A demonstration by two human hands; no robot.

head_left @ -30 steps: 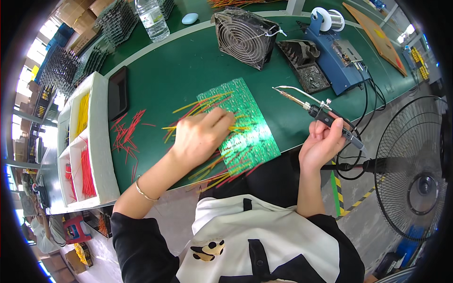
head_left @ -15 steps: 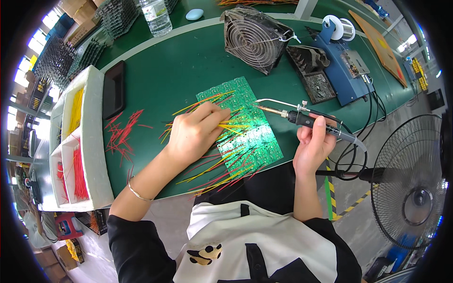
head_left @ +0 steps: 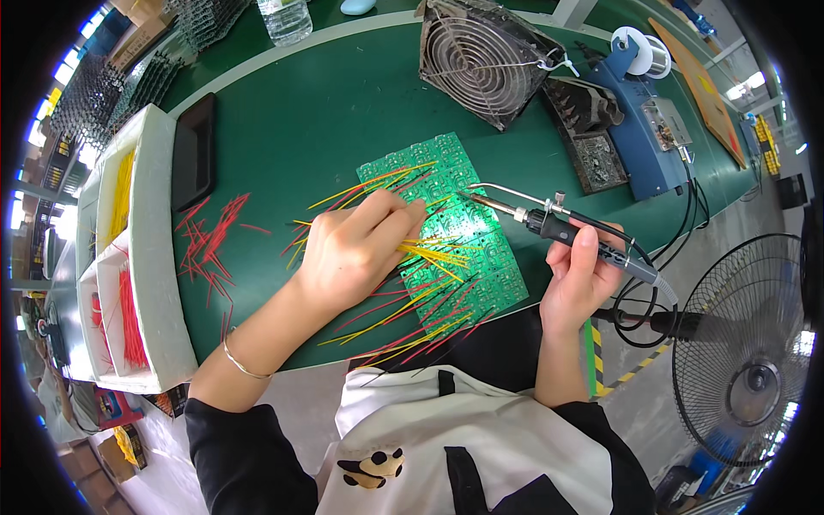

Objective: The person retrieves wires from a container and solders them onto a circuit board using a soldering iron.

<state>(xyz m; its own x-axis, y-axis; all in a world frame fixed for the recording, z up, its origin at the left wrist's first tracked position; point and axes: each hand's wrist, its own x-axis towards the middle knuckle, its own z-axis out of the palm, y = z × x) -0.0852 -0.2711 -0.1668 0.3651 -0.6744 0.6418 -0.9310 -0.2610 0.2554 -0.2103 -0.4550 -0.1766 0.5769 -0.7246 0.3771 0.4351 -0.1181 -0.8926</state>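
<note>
A green circuit board panel [head_left: 493,279] lies on the bench, with several red, yellow and black wires [head_left: 429,296] sticking out across its left side. Over the panel's left part, my left hand [head_left: 356,253] is closed, its fingertips pinched at the wires. A bunch of yellow wires [head_left: 438,251] comes out from under its fingers; the exact grip is hidden. My right hand [head_left: 584,270] grips a black soldering iron [head_left: 554,228] with a thin curved solder feed tube [head_left: 506,189] above it. The iron's tip is over the panel's upper right, near my left fingertips.
To the left are a white foam box [head_left: 163,300] of sorted wires, a black tray [head_left: 196,154] and loose red wires [head_left: 210,245]. A fan in a metal housing [head_left: 481,64], an iron stand [head_left: 592,146] and a blue soldering station [head_left: 639,129] with a solder spool stand behind. Cables hang right.
The whole view has shifted slightly. The iron's tip has moved a little left, in over the panel. My left hand stays at the wires.
</note>
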